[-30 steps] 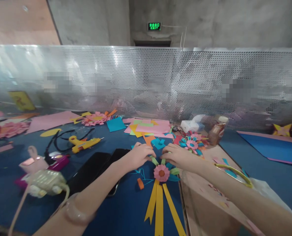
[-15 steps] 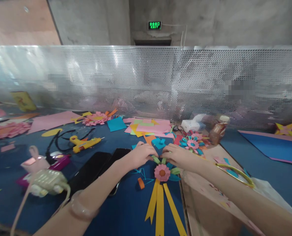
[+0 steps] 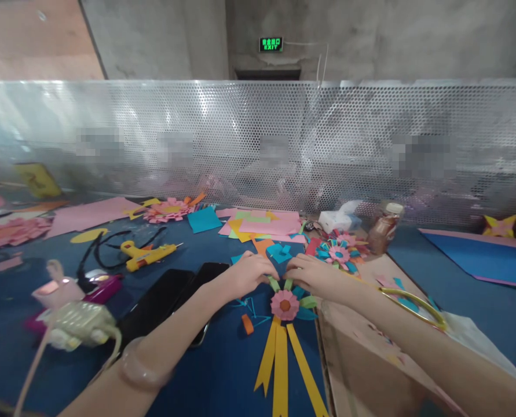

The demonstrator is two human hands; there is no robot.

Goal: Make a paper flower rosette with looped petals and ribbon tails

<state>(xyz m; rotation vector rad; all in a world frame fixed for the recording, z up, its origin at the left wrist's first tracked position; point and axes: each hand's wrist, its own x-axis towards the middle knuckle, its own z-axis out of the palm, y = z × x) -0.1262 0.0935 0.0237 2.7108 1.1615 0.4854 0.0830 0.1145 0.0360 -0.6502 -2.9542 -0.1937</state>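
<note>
A pink paper flower [image 3: 284, 305] with a brown centre lies in front of me, with yellow paper ribbons [image 3: 280, 365] fanning out below it. Green and blue paper leaves [image 3: 307, 302] stick out around the bloom. At its upper left, my left hand [image 3: 252, 274] pinches a green paper strip [image 3: 274, 284]. My right hand [image 3: 306, 273] has its fingers closed at a second green paper strip [image 3: 288, 284] on the upper right. The fingertips of both hands are partly hidden, and the hands are close together without touching.
A yellow glue gun [image 3: 149, 255] lies to the left, beyond black phones [image 3: 162, 298] and a pale green pouch [image 3: 81, 324]. Cardboard [image 3: 357, 347] lies under my right arm. Behind are coloured paper sheets [image 3: 262, 223], a bottle [image 3: 383, 231] and a perforated metal screen [image 3: 249, 133].
Both hands stay at the green strips with almost no movement. The whole view has shifted slightly, so things sit a little further left.
</note>
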